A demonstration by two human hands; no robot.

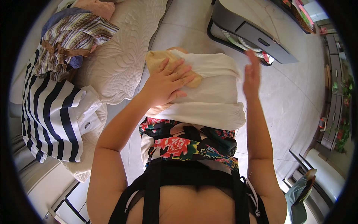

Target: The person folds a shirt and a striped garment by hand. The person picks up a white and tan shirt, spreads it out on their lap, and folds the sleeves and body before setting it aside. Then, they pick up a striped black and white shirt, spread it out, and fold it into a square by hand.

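A white and pale yellow garment lies folded flat across my lap, over a black cloth with bright flower print. My left hand rests palm down on the garment's yellow part, its fingers spread. Raised beside the garment's right edge, my right hand is slightly blurred and seen edge-on, with nothing visible in it. Whether it touches the cloth's edge cannot be told.
To the left, a quilted cream cover bears a striped knit garment and a black-and-white striped garment. A table with a grey drawer stands at the upper right. Grey cabinets line the far right.
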